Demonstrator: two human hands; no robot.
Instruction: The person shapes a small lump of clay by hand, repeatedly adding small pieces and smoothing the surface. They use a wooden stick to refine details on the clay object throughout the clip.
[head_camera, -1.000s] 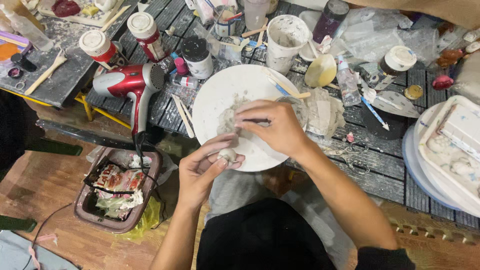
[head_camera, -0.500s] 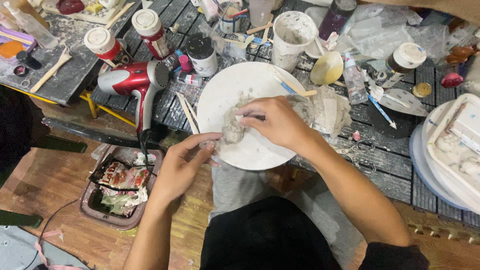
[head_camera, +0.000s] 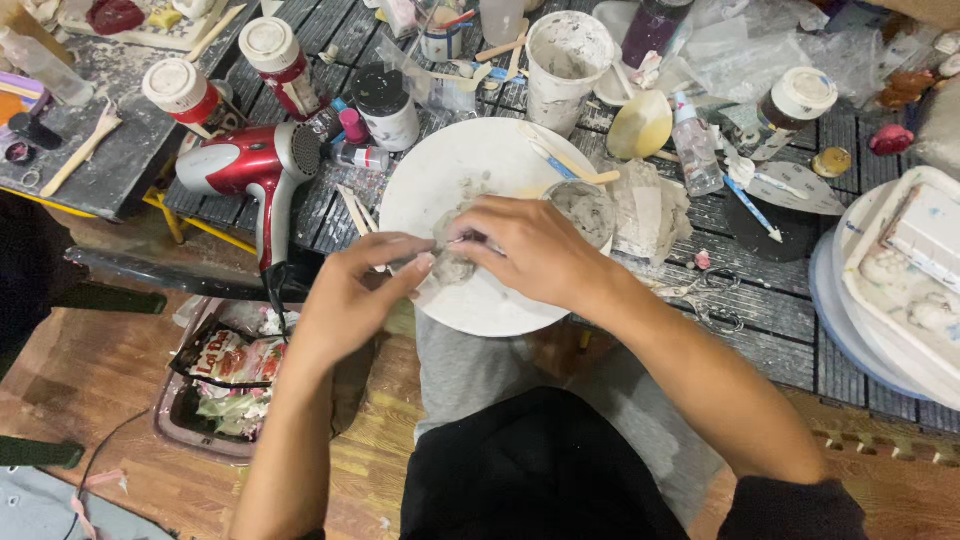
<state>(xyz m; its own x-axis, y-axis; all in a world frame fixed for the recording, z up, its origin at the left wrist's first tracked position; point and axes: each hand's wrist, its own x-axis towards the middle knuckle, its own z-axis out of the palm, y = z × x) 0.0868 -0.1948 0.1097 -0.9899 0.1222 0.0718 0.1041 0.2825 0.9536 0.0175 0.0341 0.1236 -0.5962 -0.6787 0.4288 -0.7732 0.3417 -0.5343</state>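
- The grey clay lump (head_camera: 452, 262) sits over the near edge of the white plate (head_camera: 440, 175), pinched between both hands.
- Left hand (head_camera: 352, 292) has fingers closed on the lump's left side; right hand (head_camera: 530, 250) is curled over the top, fingertips clamped on it.
- Red hair dryer (head_camera: 245, 165) lies just left of the plate.
- Behind it: two red jars with white lids (head_camera: 285, 62), a black-lidded white pot (head_camera: 385, 105), and a smeared white cup (head_camera: 565, 62).
- A brown tray of crumpled wrappers (head_camera: 225, 375) sits on the floor, lower left.
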